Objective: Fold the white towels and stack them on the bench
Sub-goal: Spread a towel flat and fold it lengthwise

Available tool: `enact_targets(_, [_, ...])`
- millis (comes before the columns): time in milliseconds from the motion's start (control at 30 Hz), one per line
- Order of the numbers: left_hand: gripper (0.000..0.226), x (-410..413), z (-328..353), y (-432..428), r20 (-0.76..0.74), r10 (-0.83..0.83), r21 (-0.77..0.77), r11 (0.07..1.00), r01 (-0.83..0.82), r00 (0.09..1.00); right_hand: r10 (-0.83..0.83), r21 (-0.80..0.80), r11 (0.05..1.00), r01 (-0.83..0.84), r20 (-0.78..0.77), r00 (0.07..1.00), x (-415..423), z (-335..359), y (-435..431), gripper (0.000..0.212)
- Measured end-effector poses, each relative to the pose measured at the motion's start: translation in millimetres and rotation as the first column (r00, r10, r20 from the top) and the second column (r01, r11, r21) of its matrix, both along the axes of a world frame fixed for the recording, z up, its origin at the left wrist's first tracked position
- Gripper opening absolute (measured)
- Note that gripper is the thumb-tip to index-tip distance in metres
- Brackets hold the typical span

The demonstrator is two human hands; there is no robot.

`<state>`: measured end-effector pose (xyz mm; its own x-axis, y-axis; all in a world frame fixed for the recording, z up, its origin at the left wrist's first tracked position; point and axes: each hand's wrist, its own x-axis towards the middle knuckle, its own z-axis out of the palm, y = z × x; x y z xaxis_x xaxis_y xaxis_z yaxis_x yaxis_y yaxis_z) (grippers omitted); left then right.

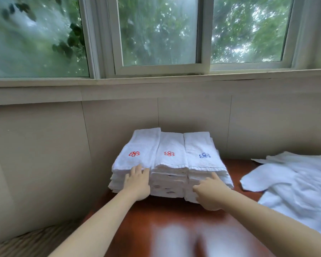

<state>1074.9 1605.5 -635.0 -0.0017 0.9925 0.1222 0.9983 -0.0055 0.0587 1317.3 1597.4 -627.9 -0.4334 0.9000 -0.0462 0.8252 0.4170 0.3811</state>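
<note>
Three stacks of folded towels (pixel 170 164) sit on the desk (pixel 174 219) against the wall. The left hand (pixel 137 182) and right hand (pixel 209 191), fingers loose, press their near edges; an uneven push risks toppling layers.

Folded white towels (pixel 170 164) stacked in three piles on bench (pixel 156 219); unfolded towels (pixel 295 186) heaped at right.
</note>
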Motion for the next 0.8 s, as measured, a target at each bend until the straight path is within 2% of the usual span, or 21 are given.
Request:
enact_targets(67, [0.061,21,3,-7,0.037,-0.058,0.004,0.998,0.058,0.998,-0.129,-0.052,0.99,0.128,-0.005,0.992,38,3,-5,0.02])
enact_targets(233, [0.051,93,-21,-27,0.132,-0.196,-0.022,0.979,0.201,0.972,-0.371,-0.044,0.928,0.369,-0.059,0.927,139,-15,-28,0.033])
enact_targets(400, [0.05,183,-60,-42,0.201,-0.329,-0.147,0.921,0.36,0.923,-0.584,-0.097,0.812,0.576,-0.131,0.801,242,-52,-68,0.05])
enact_targets(567, [0.047,275,-85,-49,0.255,-0.45,-0.2,0.841,0.502,0.856,-0.659,-0.104,0.748,0.656,-0.237,0.714,323,-92,-111,0.054])
enact_targets(667, [0.045,324,-97,-51,0.273,-0.509,-0.202,0.799,0.566,0.816,-0.658,-0.133,0.736,0.664,-0.369,0.656,344,-111,-122,0.056])
enact_targets(800, [0.038,377,-105,-47,0.164,-0.56,-0.062,0.816,0.575,0.812,-0.624,-0.062,0.718,0.693,-0.5,0.601,350,-117,-112,0.053])
